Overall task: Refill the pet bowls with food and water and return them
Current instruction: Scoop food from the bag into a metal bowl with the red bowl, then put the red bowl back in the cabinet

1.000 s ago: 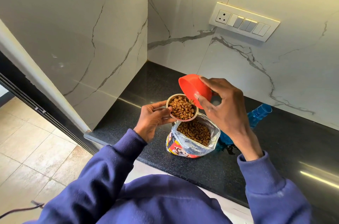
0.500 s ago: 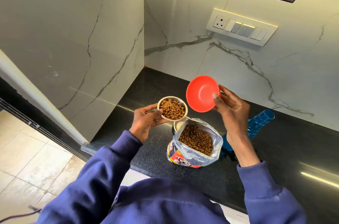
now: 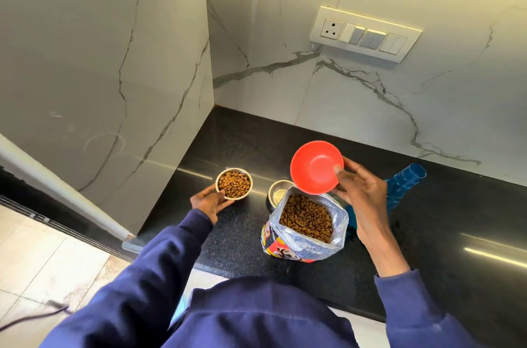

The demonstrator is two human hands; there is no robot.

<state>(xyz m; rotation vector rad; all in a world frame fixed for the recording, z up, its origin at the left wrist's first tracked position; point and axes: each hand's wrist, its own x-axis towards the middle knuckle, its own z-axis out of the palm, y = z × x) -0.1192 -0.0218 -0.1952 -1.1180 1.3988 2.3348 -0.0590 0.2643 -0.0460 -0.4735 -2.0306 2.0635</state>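
My left hand [image 3: 209, 201] grips a small steel bowl [image 3: 234, 184] full of brown kibble, low over the black counter [image 3: 427, 248] to the left. My right hand [image 3: 360, 196] holds an empty red plastic bowl [image 3: 315, 167] by its rim, tilted toward me, above the open kibble bag [image 3: 306, 226]. A second steel bowl [image 3: 279, 193] stands on the counter behind the bag, partly hidden by it and the red bowl. A blue water bottle [image 3: 405, 183] lies on its side behind my right hand, partly hidden.
Marble walls close off the counter at the left and back, forming a corner. A switch panel [image 3: 365, 34] sits on the back wall. The counter's front edge runs just below the bag; tiled floor [image 3: 42, 262] lies at the lower left.
My left hand moved the filled steel bowl left and down, away from the bag. The red bowl turned upright from its pouring tilt and now shows its empty inside.
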